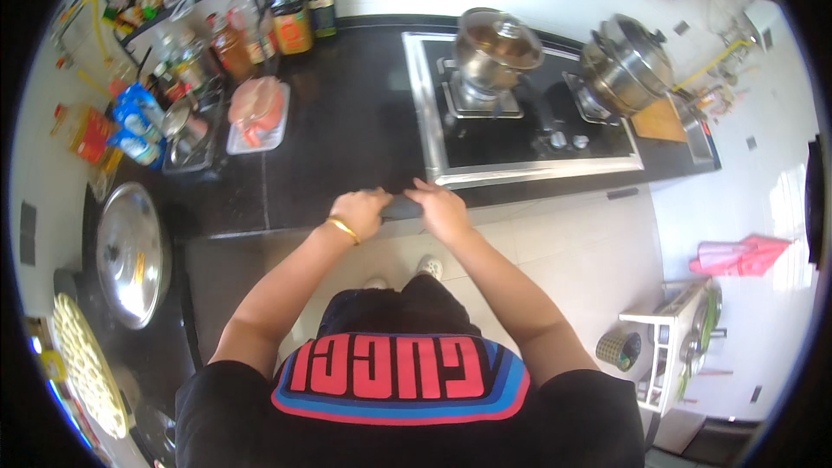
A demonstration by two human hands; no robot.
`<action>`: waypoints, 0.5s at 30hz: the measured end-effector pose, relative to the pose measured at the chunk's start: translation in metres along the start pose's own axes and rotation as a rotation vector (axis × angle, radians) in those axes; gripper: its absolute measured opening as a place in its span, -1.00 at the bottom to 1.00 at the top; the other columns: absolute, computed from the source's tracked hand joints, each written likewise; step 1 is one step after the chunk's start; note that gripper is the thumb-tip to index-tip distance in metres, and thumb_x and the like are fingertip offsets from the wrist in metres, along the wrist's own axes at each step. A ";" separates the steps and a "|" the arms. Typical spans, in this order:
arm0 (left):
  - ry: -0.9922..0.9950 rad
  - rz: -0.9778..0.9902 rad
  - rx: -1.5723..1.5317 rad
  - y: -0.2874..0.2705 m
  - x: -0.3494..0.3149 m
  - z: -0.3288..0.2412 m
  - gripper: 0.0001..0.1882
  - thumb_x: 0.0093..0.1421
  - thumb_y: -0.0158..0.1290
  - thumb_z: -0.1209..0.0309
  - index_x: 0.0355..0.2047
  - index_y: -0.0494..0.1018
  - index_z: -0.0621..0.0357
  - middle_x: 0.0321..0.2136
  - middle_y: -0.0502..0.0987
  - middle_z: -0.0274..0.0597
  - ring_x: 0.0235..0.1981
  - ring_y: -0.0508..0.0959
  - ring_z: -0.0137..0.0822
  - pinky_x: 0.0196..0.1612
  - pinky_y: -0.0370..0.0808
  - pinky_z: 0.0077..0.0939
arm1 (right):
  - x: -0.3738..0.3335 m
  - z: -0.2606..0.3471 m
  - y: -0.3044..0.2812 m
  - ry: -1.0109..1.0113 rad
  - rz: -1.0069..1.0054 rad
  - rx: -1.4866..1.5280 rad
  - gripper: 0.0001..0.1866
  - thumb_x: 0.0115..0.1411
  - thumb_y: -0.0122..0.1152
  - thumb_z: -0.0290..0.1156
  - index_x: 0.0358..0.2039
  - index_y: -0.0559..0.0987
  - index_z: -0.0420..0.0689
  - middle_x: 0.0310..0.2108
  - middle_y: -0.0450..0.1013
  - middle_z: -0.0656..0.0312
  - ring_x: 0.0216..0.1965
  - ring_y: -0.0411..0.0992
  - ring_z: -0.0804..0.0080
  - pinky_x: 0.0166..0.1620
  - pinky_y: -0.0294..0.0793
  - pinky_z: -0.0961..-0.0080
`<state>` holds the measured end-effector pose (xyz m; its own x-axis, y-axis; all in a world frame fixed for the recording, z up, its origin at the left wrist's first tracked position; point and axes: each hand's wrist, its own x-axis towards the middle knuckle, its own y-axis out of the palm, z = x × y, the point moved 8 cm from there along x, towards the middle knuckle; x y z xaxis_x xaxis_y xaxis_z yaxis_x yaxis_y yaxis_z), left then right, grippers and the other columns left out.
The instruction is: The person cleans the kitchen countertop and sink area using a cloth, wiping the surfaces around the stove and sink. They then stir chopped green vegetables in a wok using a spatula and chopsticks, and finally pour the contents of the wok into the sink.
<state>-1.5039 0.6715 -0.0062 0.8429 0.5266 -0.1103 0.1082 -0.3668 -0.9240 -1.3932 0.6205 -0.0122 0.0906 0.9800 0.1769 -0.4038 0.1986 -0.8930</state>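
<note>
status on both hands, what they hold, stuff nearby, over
Left hand, right hand: both gripping dark grey object. Object: between them at front edge of counter, kind unclear. Nearby: lidded pot on stove, ahead to the right.

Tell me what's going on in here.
A person stands at a black counter. Their left hand and right hand hold a small dark grey thing between them by its front edge; what it is cannot be made out. On the stove, a lidded pot stands at left and a stacked steel pot at right.
</note>
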 end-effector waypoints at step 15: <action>0.165 0.028 0.401 0.147 0.099 -0.090 -0.27 0.02 -0.05 0.37 0.20 -0.02 0.30 0.26 -0.14 0.03 0.28 -0.12 -0.01 0.24 -0.10 -0.04 | -0.068 -0.157 0.018 -0.131 0.042 -0.090 -0.45 0.07 -0.08 -0.48 0.14 0.23 -0.04 0.19 0.12 0.18 0.23 0.02 0.22 0.25 -0.13 0.17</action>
<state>-1.3569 0.6008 -0.1201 0.9190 0.3793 -0.1078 -0.1020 -0.0353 -0.9942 -1.2638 0.5562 -0.1049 -0.0463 0.9815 0.1860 -0.3208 0.1618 -0.9332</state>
